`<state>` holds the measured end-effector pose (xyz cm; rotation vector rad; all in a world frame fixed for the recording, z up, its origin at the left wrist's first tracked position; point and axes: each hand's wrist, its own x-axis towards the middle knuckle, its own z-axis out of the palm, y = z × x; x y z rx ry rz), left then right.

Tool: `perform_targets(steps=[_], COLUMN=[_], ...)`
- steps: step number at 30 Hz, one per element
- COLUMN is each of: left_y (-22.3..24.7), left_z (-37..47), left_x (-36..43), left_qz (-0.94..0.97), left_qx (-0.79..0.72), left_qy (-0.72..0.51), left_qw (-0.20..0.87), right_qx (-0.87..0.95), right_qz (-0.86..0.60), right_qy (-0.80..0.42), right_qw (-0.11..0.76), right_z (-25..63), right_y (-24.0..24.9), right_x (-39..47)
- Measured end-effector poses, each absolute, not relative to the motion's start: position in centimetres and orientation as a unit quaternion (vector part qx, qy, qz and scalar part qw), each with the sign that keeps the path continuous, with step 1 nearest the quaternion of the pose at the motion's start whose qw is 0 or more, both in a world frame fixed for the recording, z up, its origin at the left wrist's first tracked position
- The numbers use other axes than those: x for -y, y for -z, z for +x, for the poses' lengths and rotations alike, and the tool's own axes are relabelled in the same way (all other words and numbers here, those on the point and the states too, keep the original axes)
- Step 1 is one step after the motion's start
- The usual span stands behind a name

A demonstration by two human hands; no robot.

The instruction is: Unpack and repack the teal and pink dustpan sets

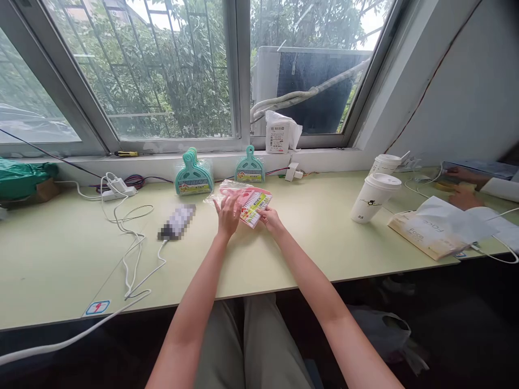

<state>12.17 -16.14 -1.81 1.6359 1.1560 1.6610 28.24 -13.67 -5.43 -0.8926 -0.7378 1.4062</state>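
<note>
A pink brush-and-dustpan set (pixel 254 207) with a green and white label lies tilted over the table between my hands, in clear plastic wrapping. My left hand (pixel 229 214) rests on its left part, fingers spread over the plastic. At the lower right corner, my right hand (pixel 271 220) pinches the label edge between thumb and fingers. Behind stand a stack of packaged green sets (pixel 193 174) on the left and a single green set (pixel 250 166) further right, both leaning against the sill wall.
A blurred phone (pixel 177 222) and white cables are to the left, beside a power strip (pixel 119 193). White cups (pixel 370 201) and a tissue pack (pixel 425 232) stand or lie on the right. Another person's hands (pixel 464 195) are at the far right. A white package (pixel 279 134) sits on the sill.
</note>
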Motion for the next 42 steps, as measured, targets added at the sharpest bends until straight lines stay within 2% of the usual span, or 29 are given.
perform_targets(steps=[2,4,6,9,12,18,26,33,39,42], left_y=[1.5,1.4,1.5,1.9,2.5,2.9,2.6,3.0,2.5,2.6], left_z=[11.9,11.2,10.7,10.5,11.0,11.8,11.7,13.1,13.6,13.8], left_x=[16.1,15.7,15.0,14.1,13.8,14.0,14.9,15.5,15.3,15.6], left_qz=[0.545,0.460,0.411,0.417,0.424,0.444,0.488,0.509,0.446,0.462], left_qx=[-0.465,-0.485,-0.453,-0.350,-0.301,-0.264,-0.240,-0.247,-0.236,-0.248], left_qy=[-0.667,-0.714,-0.720,-0.654,-0.633,-0.561,-0.526,-0.398,-0.546,-0.544], left_qw=[0.203,0.209,0.328,0.525,0.574,0.647,0.654,0.722,0.669,0.655], right_qx=[0.318,0.314,0.317,0.344,0.372,0.337,0.369,0.339,0.365,0.375], right_qz=[-0.368,-0.352,-0.343,-0.338,-0.333,-0.337,-0.363,-0.355,-0.343,-0.347], right_qy=[-0.602,-0.596,-0.592,-0.595,-0.594,-0.541,-0.585,-0.526,-0.550,-0.532], right_qw=[0.633,0.649,0.656,0.643,0.631,0.693,0.624,0.694,0.668,0.675], right_z=[28.1,28.0,27.8,27.6,27.4,27.1,27.8,27.8,27.7,27.4], right_y=[5.2,5.0,4.9,4.8,4.6,4.3,3.7,3.6,3.1,3.1], right_x=[13.8,13.9,13.9,14.0,14.3,14.5,14.4,14.5,14.8,15.1])
